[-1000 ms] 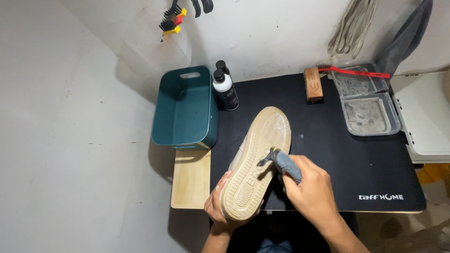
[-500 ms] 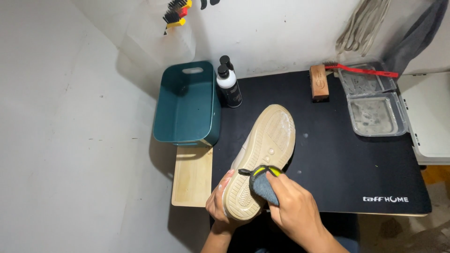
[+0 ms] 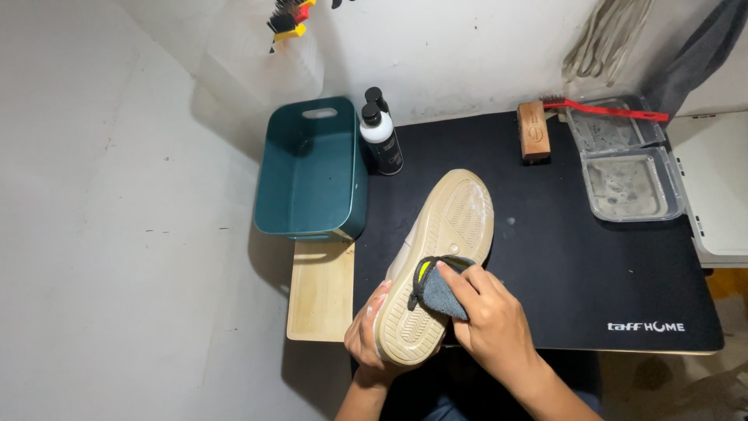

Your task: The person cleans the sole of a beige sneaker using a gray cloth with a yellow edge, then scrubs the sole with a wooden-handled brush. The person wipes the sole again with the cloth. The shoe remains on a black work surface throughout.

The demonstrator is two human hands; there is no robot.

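Gripping the heel end of the pale shoe (image 3: 440,261) from underneath, your left hand (image 3: 366,335) held it sole-up and tilted in the lower middle of the frame, above the near edge of the black mat (image 3: 592,265). Your right hand (image 3: 487,323) was closed around a dark grey cloth (image 3: 440,292) with a yellow tag, pressing it against the middle of the tan sole. The shoe's toe pointed toward the centre of the frame, and I could not tell whether it touched the mat. Up and to the left stood two dark bottles (image 3: 382,136) just beside a teal bin (image 3: 312,168), with a wooden board (image 3: 321,290) below the bin. In the upper right lay a wooden brush (image 3: 534,129), a red-handled brush (image 3: 612,109) and two clear trays (image 3: 627,160) that seemed to hold cloudy liquid. The risk, as I judged it, lay in the one-handed hold at the heel: hard pressure from the cloth could have twisted the shoe out of your fingers and dropped it off the mat's near edge, or swung the toe toward the bottles and tipped them.
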